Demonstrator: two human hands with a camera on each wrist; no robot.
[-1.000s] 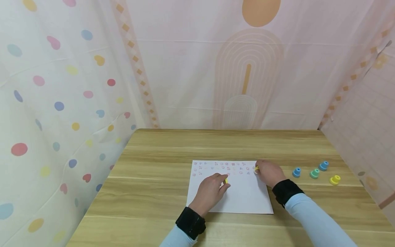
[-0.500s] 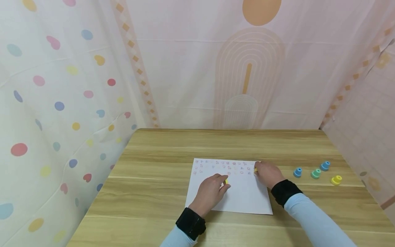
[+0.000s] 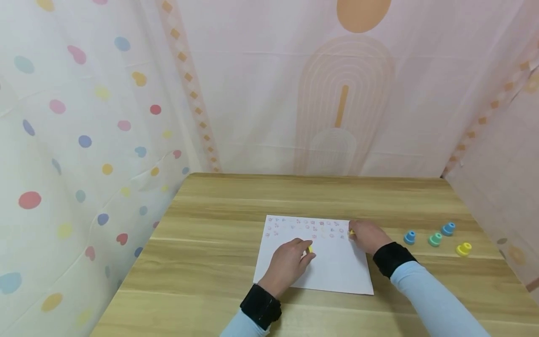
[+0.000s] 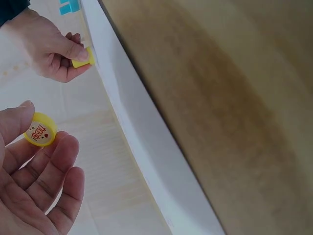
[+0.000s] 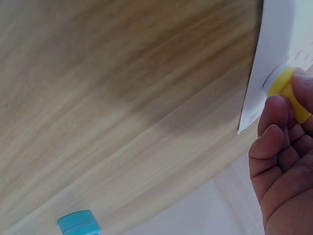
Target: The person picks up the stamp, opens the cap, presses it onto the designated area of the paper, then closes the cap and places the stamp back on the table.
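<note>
A white sheet of paper (image 3: 332,267) lies flat on the wooden bench (image 3: 219,243), with rows of small coloured prints along its far edge. At about nine o'clock from the sheet's middle, the left hand (image 3: 288,264) rests over the paper, its fingers (image 4: 51,164) curled round a small yellow cap (image 4: 40,129) pinched between thumb and fingertips; the wrist view shows red marks on the cap's round face. Over at the sheet's one o'clock corner, the right hand (image 3: 367,236) holds a yellow stamp (image 5: 288,90) in a tight pinch, with its pale end pressed down onto the paper just inside the edge. Further right, at three o'clock from the sheet and well apart from it, four more stamps stand on the bare bench: a blue stamp (image 3: 410,237), a green stamp (image 3: 435,239), a second blue stamp (image 3: 448,229) a little behind it, and a spare yellow stamp (image 3: 463,249) outermost.
</note>
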